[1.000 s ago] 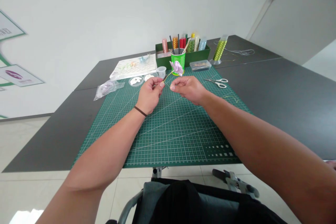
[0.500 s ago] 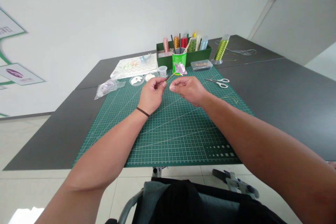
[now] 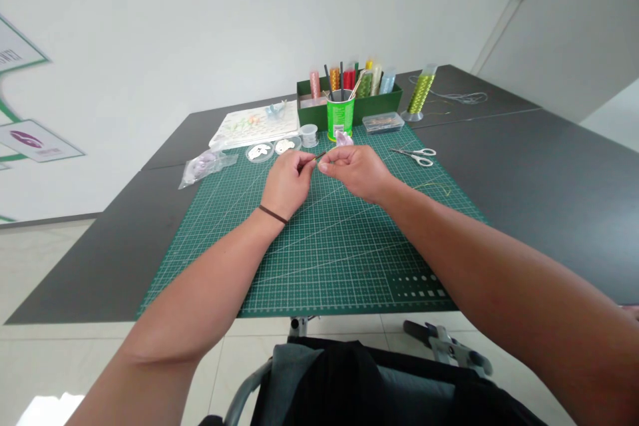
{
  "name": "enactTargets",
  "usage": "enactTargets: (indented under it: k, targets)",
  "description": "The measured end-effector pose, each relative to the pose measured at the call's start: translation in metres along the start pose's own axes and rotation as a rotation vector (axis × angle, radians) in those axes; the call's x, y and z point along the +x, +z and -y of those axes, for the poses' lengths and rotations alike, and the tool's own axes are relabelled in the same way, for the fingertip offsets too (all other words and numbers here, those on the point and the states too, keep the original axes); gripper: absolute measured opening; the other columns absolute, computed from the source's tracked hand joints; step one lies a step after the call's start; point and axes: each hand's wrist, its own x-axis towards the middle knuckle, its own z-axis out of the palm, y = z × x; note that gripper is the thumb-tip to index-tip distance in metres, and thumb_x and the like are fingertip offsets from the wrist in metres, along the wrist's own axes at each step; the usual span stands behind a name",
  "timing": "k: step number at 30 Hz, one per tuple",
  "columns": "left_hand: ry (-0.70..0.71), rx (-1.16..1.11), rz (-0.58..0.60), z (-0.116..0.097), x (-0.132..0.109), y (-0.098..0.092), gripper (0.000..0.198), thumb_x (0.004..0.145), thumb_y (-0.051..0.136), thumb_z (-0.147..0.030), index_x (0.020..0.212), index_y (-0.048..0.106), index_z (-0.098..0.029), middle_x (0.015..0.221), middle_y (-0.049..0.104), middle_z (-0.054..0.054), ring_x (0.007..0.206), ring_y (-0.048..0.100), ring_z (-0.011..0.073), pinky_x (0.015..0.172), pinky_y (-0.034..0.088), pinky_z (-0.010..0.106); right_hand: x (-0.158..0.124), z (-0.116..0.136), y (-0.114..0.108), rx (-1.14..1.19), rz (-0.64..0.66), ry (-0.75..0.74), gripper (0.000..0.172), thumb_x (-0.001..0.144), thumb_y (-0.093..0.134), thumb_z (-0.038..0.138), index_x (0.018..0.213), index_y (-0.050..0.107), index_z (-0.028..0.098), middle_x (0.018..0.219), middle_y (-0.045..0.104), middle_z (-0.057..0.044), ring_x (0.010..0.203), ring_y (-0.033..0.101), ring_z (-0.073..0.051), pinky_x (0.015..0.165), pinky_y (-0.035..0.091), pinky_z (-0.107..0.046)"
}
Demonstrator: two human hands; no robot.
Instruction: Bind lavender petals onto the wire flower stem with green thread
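Note:
Over the cutting mat (image 3: 309,246), my left hand (image 3: 288,181) is pinched on the thin stem of a pale purple flower (image 3: 344,138). A short dark, thin piece (image 3: 319,156) sticks out from its fingertips towards the right. My right hand (image 3: 355,172) is closed in a pinch just beside the left fingertips, close to the stem. What lies between its fingers is too small to make out. The flower shows above the right knuckles, its lower part hidden behind them.
A green can (image 3: 340,116) with sticks stands before a green box (image 3: 372,105) of thread spools. White-handled scissors (image 3: 418,157) and a flat clear case (image 3: 383,122) lie right. White pieces in dishes (image 3: 260,152), a plastic bag (image 3: 204,165) and a white board (image 3: 254,125) lie left.
The flower has dropped lower and is now partly behind my right hand. My right fingertips have moved slightly left, nearer the left ones.

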Motion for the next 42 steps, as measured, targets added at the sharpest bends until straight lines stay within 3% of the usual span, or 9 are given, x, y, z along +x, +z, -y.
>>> enactTargets:
  k: [6,9,14,18,25,32,37,42]
  targets:
    - [0.050,0.194,0.061,0.000,-0.003,-0.002,0.017,0.104,0.062,-0.022,0.107,0.079,-0.019,0.104,0.078,0.009,0.101,0.071,0.0232,0.090,0.057,0.038,-0.001,0.002,0.000,-0.253,-0.012,-0.031,0.020,0.098,0.073,0.037,0.093,0.077,0.018,0.054,0.039,0.008,0.053,0.035,-0.011,0.055,0.027,-0.030]
    - [0.059,0.289,0.108,-0.005,-0.004,-0.004,0.021,0.105,0.060,-0.024,0.107,0.080,-0.018,0.106,0.077,0.011,0.099,0.071,0.0249,0.085,0.056,0.038,-0.003,0.004,-0.001,-0.418,-0.046,-0.098,0.015,0.100,0.069,0.030,0.095,0.079,0.019,0.057,0.049,0.006,0.058,0.044,-0.013,0.062,0.033,-0.031]
    - [0.043,0.395,0.220,-0.017,-0.005,-0.010,0.022,0.105,0.062,-0.026,0.110,0.082,-0.018,0.106,0.077,0.012,0.098,0.072,0.0260,0.079,0.055,0.037,-0.005,0.005,-0.008,-0.717,-0.044,-0.245,0.018,0.101,0.065,0.029,0.102,0.082,0.024,0.086,0.077,-0.002,0.077,0.062,-0.019,0.071,0.037,-0.032]
    - [0.072,0.406,0.312,-0.022,-0.004,-0.013,0.024,0.105,0.061,-0.025,0.112,0.083,-0.019,0.106,0.077,0.012,0.099,0.073,0.0263,0.079,0.056,0.037,-0.003,0.001,-0.015,-0.835,-0.011,-0.287,0.023,0.104,0.060,0.030,0.105,0.082,0.027,0.101,0.083,-0.004,0.090,0.069,-0.022,0.073,0.038,-0.032]
    - [0.109,0.391,0.358,-0.024,-0.003,-0.015,0.026,0.103,0.061,-0.024,0.110,0.085,-0.018,0.106,0.078,0.013,0.102,0.074,0.0291,0.081,0.056,0.040,0.003,-0.001,-0.020,-0.771,-0.037,-0.230,0.020,0.102,0.065,0.029,0.102,0.084,0.024,0.095,0.082,-0.005,0.087,0.069,-0.022,0.076,0.041,-0.034]
    - [0.149,0.384,0.342,-0.019,-0.004,-0.012,0.026,0.103,0.059,-0.025,0.107,0.083,-0.018,0.105,0.077,0.012,0.101,0.074,0.0286,0.077,0.055,0.039,0.005,-0.001,-0.022,-0.654,-0.057,-0.164,0.013,0.098,0.071,0.026,0.096,0.084,0.022,0.070,0.070,-0.001,0.070,0.061,-0.017,0.073,0.042,-0.034]
    - [0.236,0.346,0.324,-0.012,-0.005,-0.011,0.024,0.103,0.059,-0.026,0.104,0.082,-0.019,0.099,0.075,0.010,0.095,0.073,0.0259,0.075,0.054,0.037,0.007,0.002,-0.024,-0.582,-0.050,-0.071,0.009,0.095,0.075,0.024,0.092,0.084,0.021,0.057,0.056,0.004,0.060,0.052,-0.014,0.070,0.040,-0.033]
    - [0.360,0.310,0.325,-0.004,-0.005,-0.013,0.021,0.102,0.060,-0.025,0.103,0.080,-0.019,0.095,0.075,0.008,0.092,0.072,0.0236,0.074,0.054,0.035,0.010,-0.001,-0.029,-0.511,-0.026,-0.002,0.007,0.088,0.083,0.025,0.083,0.082,0.020,0.058,0.053,0.005,0.060,0.047,-0.012,0.065,0.036,-0.032]
